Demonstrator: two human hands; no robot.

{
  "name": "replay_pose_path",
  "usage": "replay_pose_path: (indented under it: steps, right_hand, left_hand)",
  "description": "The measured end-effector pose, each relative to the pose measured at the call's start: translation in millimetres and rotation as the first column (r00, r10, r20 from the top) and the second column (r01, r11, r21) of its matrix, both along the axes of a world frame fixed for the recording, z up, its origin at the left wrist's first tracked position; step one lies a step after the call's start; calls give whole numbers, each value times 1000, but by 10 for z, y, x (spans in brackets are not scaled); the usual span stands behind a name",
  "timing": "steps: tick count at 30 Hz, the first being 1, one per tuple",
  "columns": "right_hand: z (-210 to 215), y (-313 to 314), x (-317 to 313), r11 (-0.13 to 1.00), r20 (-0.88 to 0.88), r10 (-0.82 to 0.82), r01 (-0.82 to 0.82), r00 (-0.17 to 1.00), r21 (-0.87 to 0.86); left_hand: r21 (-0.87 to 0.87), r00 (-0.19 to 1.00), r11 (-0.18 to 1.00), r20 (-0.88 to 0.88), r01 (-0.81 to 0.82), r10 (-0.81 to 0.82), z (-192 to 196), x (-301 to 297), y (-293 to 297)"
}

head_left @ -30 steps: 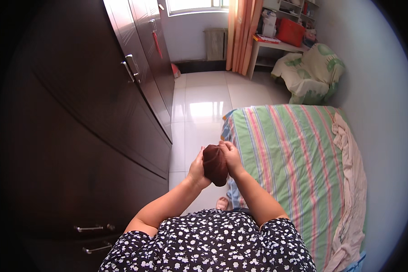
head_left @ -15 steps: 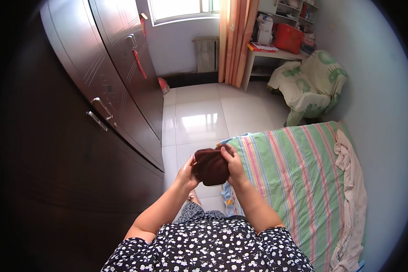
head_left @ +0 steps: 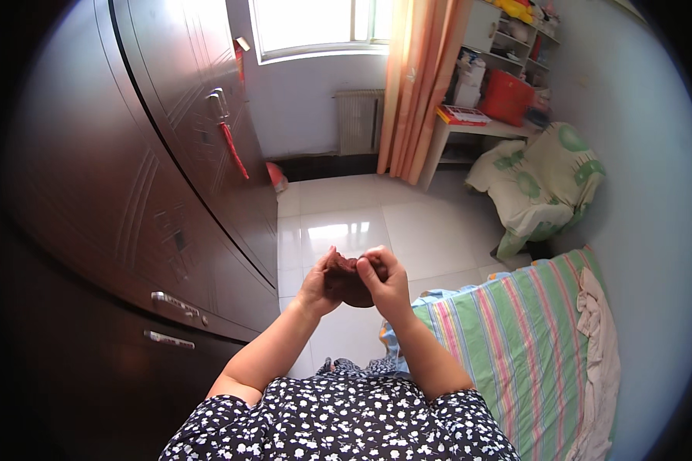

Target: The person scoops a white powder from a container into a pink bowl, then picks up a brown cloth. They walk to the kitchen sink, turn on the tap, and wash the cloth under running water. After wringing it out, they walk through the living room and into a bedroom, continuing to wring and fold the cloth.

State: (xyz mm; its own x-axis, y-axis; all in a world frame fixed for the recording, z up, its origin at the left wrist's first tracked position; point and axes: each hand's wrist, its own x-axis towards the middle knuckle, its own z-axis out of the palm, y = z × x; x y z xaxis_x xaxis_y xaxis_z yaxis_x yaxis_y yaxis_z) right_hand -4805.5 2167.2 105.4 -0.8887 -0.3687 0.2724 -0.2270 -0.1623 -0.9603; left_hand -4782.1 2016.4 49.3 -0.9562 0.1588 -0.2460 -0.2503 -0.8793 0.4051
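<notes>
A dark brown piece of soft cloth [head_left: 351, 292], bunched up small, is held in front of my body between both hands. My left hand [head_left: 314, 290] grips its left side, thumb up along the edge. At the other side my right hand [head_left: 390, 287] is closed on the upper right part, with the thumb pressed on top. What kind of cloth item it is cannot be made out, and the fingers hide parts of it.
Dark brown wardrobe doors [head_left: 131, 184] with metal handles rise on my left. To the right is a bed with a striped sheet [head_left: 507, 338]. Beyond the tiled floor [head_left: 415, 230] stand a cloth-draped chair [head_left: 542, 184], a desk [head_left: 484, 129] and an orange curtain [head_left: 423, 92].
The brown cloth has become smaller and more bunched, and my right hand has curled further around it. My view has tilted up and turned toward the wardrobe.
</notes>
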Motion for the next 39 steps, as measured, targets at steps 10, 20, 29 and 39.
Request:
replay_pose_path:
  steps: [10,20,29,39]
  right_hand:
    - [-312,-1055,-1355,882,-618,-25,308,786,356]
    - [-626,-1132,-3661,770,628,620,-214,471,-601]
    - [-739,-1474,-5006,947,635,206,12,745,-321]
    - [-157,-2971,-5663,884,-351,454,-366,819,289]
  left_hand:
    - [-23,932,947,170,-320,319,-349,-1446,-320]
    - [102,973,968,43,-229,226,208,-3415,-811]
    - [-147,934,940,146,-307,327,-46,-4466,-1471]
    - [150,1000,988,1,-20,20,-26,-5875,-2564]
